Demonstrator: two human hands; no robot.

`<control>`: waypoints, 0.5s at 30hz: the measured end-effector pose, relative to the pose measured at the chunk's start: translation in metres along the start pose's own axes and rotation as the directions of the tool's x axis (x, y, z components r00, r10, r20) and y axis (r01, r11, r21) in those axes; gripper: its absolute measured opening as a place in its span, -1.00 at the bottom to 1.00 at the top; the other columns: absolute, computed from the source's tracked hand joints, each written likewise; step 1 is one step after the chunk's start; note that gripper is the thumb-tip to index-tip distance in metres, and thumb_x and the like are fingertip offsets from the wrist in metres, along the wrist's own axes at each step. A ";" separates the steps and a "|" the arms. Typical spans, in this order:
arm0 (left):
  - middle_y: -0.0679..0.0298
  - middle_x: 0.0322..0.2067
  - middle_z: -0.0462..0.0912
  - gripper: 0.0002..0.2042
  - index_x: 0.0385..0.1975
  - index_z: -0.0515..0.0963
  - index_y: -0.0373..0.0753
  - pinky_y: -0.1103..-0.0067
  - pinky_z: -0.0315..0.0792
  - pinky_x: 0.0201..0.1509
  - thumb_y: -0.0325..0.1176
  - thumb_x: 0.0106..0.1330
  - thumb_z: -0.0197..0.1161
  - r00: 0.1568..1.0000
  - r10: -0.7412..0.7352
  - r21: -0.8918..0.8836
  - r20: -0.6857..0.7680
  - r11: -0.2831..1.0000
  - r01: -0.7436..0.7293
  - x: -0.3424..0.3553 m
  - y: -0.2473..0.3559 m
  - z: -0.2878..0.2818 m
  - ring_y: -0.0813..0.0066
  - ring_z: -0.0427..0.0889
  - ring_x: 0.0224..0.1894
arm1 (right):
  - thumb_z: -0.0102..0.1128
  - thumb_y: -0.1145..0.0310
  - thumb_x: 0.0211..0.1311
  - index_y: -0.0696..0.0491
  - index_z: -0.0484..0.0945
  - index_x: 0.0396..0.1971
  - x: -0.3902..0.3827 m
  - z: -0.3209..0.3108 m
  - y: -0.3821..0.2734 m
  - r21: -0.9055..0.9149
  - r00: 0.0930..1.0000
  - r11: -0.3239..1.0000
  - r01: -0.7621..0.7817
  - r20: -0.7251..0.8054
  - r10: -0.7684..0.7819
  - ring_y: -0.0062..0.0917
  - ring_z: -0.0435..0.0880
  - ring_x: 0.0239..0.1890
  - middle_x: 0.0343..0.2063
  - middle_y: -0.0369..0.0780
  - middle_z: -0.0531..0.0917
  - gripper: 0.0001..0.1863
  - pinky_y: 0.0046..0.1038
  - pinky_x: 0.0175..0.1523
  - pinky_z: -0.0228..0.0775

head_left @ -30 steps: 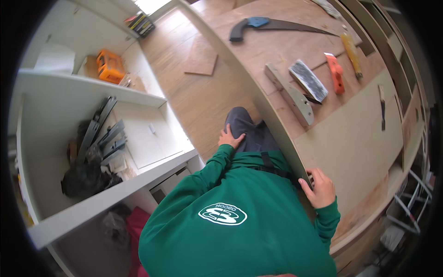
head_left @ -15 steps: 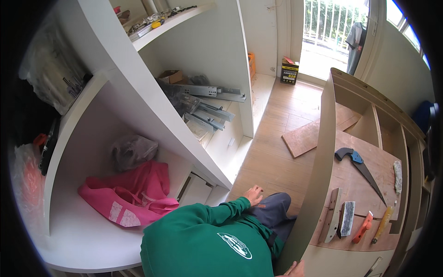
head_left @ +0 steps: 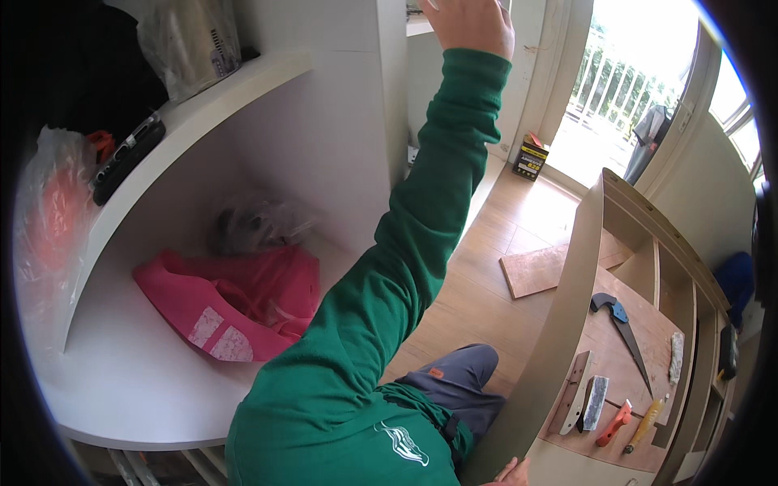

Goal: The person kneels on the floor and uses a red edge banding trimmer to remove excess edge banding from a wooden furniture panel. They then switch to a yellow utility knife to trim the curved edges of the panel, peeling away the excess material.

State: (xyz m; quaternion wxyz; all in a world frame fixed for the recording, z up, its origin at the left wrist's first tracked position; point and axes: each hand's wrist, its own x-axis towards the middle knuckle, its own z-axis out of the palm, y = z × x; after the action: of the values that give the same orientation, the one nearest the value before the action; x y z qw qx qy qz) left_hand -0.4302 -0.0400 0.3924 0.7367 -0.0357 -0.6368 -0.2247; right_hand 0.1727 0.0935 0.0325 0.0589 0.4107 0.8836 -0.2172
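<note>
My left hand (head_left: 474,26) is raised at the top of the view, by the edge of an upper shelf (head_left: 419,27). Most of its fingers fall beyond the picture's top edge, so what it touches or holds is hidden. Low down, my right hand (head_left: 512,472) has its fingers closed over the edge of the beige cabinet panel (head_left: 519,405); the lower edge cuts off part of it. On the cabinet lie a handsaw (head_left: 622,320), an orange-handled tool (head_left: 614,423), a yellow-handled tool (head_left: 646,425) and a block with a grey face (head_left: 595,403).
On the white shelf (head_left: 154,405) to the left lie a pink cloth bag (head_left: 243,300) and a clear plastic bag (head_left: 259,223). A wooden board (head_left: 531,271) rests on the floor. Near the balcony door stands a black and yellow box (head_left: 530,158).
My left hand has gone from above my lap up and away to the upper shelf. The view has turned, and my arm now covers the metal drawer slides. My right hand stays at the panel edge.
</note>
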 end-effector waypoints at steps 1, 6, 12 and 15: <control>0.00 -0.23 0.56 -0.75 -0.15 0.49 -0.30 0.27 0.44 -0.02 -0.40 0.17 0.17 0.991 -0.087 0.063 0.100 0.995 0.081 0.008 -0.012 0.017 0.12 0.53 -0.10 | -0.21 -0.11 0.46 0.06 0.49 0.00 0.007 -0.003 -0.003 0.027 0.999 1.000 0.003 0.046 -0.004 -0.03 0.58 -0.26 -0.28 0.07 0.61 -0.46 -0.07 -0.15 0.41; -0.06 -0.21 0.57 -0.77 -0.26 0.58 -0.31 0.29 0.40 0.08 -0.36 0.13 0.16 0.894 -0.241 0.074 0.377 0.970 0.230 -0.004 -0.052 0.087 0.10 0.52 -0.04 | -0.21 -0.23 0.40 -0.04 0.27 0.26 0.018 -0.010 -0.002 0.136 0.950 0.987 -0.082 0.309 0.036 -0.08 0.53 0.03 0.05 0.07 0.52 -0.34 -0.15 0.06 0.35; -0.10 0.20 0.41 -0.60 0.08 0.51 -0.24 0.22 0.18 0.38 -0.28 0.24 0.19 0.840 -0.124 0.180 0.528 0.983 0.032 0.000 -0.071 0.079 -0.02 0.29 0.31 | -0.10 0.21 0.43 0.17 0.41 -0.24 -0.001 0.010 0.001 -0.152 0.907 0.967 0.205 -0.343 -0.246 0.07 0.53 -0.45 -0.49 0.08 0.54 -0.71 -0.04 -0.40 0.31; -0.02 0.24 0.39 -0.44 0.13 0.47 -0.26 0.29 0.17 0.41 -0.11 0.16 0.37 0.907 -0.137 0.254 0.398 0.967 0.035 0.029 -0.074 0.055 0.05 0.31 0.32 | -0.10 0.17 0.44 0.13 0.42 -0.28 0.000 0.007 -0.008 -0.159 0.877 0.963 0.216 -0.402 -0.263 0.09 0.53 -0.50 -0.55 0.06 0.56 -0.69 0.00 -0.45 0.30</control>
State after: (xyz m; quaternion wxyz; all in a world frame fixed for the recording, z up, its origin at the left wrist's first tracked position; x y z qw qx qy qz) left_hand -0.5066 -0.0959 0.4127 0.5738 0.0357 -0.8012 -0.1657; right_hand 0.1664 0.0862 0.0286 -0.1371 0.3315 0.9299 -0.0806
